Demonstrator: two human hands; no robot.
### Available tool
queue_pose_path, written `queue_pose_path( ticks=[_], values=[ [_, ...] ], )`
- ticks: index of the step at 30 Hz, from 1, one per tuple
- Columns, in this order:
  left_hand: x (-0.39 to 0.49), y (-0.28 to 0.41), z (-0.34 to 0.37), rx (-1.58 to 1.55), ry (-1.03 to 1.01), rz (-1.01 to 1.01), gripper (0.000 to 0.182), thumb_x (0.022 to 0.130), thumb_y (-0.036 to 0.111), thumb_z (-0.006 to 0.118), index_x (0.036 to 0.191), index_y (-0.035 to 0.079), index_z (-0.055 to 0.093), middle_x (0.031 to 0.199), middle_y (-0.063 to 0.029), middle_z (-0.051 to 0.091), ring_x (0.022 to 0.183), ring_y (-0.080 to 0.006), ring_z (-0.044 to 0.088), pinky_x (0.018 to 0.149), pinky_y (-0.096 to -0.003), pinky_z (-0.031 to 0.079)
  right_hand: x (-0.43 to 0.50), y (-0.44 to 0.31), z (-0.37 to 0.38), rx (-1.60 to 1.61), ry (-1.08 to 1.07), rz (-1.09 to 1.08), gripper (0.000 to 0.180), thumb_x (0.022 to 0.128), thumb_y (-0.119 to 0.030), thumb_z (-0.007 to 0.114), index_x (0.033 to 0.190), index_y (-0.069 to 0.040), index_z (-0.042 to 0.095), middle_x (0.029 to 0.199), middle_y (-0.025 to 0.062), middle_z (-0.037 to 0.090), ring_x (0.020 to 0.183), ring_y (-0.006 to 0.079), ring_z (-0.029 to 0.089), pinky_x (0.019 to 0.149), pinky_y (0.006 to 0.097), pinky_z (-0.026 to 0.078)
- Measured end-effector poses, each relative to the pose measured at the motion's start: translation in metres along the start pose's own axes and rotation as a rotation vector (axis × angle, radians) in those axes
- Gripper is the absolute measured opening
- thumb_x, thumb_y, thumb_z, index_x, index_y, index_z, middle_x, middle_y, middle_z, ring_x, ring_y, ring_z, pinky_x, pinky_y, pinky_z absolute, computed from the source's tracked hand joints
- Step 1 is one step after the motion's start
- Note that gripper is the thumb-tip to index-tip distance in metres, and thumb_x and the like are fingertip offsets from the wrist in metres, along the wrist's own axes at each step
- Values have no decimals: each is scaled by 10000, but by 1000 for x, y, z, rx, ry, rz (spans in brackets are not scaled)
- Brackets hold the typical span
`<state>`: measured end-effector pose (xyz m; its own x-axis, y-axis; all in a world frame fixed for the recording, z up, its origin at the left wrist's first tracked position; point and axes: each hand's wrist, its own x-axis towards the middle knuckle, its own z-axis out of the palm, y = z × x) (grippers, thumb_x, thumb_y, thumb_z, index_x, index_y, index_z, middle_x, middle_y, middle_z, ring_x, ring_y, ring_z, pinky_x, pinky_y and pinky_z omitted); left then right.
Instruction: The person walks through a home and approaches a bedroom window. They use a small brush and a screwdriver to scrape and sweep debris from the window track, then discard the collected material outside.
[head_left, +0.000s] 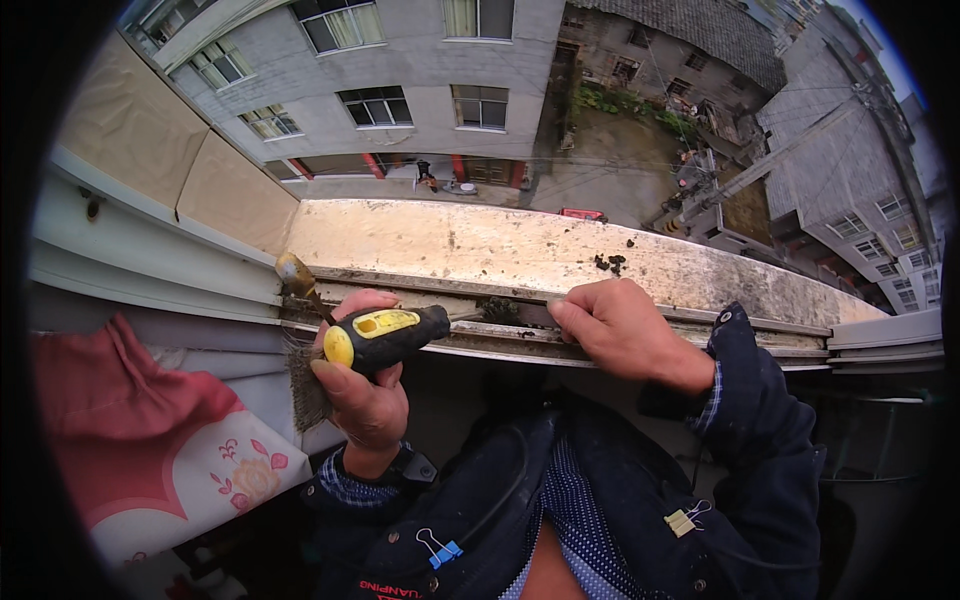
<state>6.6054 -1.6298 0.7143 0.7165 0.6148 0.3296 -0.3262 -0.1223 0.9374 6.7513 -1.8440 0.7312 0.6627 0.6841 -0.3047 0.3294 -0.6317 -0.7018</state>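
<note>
My left hand (367, 405) is wrapped around the black and yellow handle of a screwdriver (397, 335). Its shaft points right along the sliding-window track (480, 337), towards a clump of dark dirt (499, 309). A second screwdriver with a worn yellowish handle (295, 274) leans at the track's left end; its shaft passes behind my left hand, so whether I hold it too is unclear. Over the track, right of the dirt, my right hand (622, 330) is closed, thumb against the fingers. A flat dark strip (536, 315) meets the thumb; whether it is gripped is hidden.
Beyond the track runs a stained outer sill (450, 236) with dark dirt crumbs (611, 262), dropping off to a street below. White window frames (165, 247) bound the left side, (889, 337) the right. A red and white floral cloth (187, 442) hangs at lower left.
</note>
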Motion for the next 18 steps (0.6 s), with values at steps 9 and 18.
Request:
queue_pose_path(
  ticks=[9, 18],
  values=[
    [8, 23, -2, 55, -5, 125, 819, 1037, 711, 263, 1149, -32, 591, 791, -31, 569, 479, -26, 300, 438, -190, 211, 9, 2, 4, 275, -65, -30, 446, 1020, -328, 580, 759, 13, 702, 599, 94, 615, 569, 166, 564, 608, 350, 480],
    [44, 18, 27, 7, 85, 77, 787, 1031, 722, 299, 1154, 13, 617, 746, 12, 566, 506, -20, 277, 458, -202, 173, 25, 5, -14, 637, -26, 28, 417, 1040, -310, 573, 810, 13, 704, 636, -21, 549, 592, 72, 460, 557, 272, 376]
  ],
)
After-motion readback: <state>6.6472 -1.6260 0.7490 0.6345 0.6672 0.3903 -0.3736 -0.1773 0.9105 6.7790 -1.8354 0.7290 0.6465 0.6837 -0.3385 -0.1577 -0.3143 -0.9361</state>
